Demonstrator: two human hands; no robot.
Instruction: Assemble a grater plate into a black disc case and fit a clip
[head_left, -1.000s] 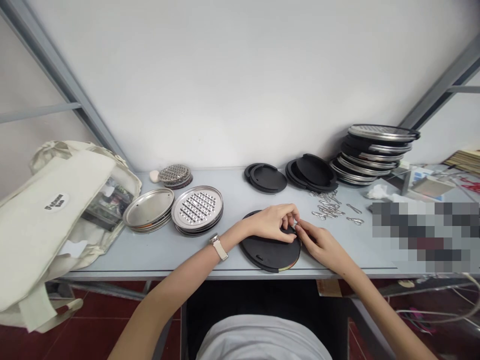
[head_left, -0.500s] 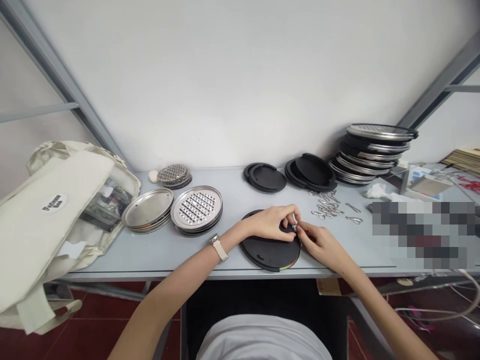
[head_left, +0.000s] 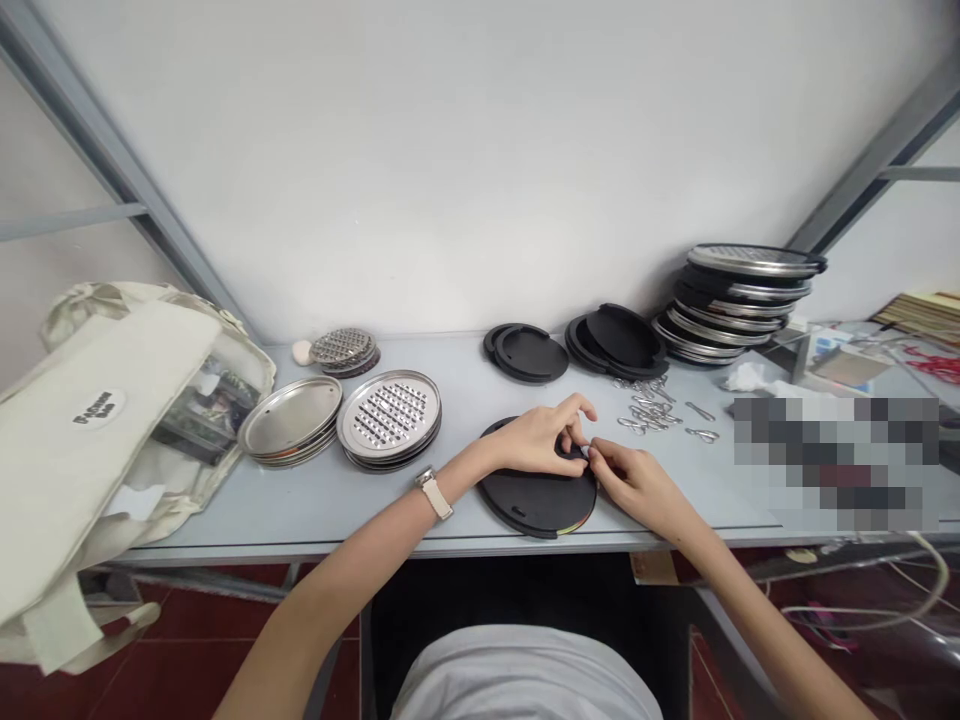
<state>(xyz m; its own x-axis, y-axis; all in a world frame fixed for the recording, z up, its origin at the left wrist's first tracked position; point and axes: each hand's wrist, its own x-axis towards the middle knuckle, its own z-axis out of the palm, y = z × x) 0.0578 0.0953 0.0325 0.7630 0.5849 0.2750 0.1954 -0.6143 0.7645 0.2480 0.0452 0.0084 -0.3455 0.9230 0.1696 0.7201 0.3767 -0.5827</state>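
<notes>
In front of me on the table lies a black round plastic base, with a thin coloured edge at its lower right. My left hand rests over its far part. The thumb and curled fingers close about the right rim, while the index finger lifts away. At that rim my right hand pinches a small silvery piece, mostly hidden by fingertips. Behind my right hand lie several looped metal clips, with two apart, one of them a single clip.
Round grater plates and plain metal discs are stacked at left, smaller graters behind. Black lids and black bases lie at the back. A tall grater stack stands right. A cream bag occupies the left end.
My left index finger has lifted away from the silvery piece and straightened. My right fingers stay pinched at the rim. The whole view has shifted slightly.
</notes>
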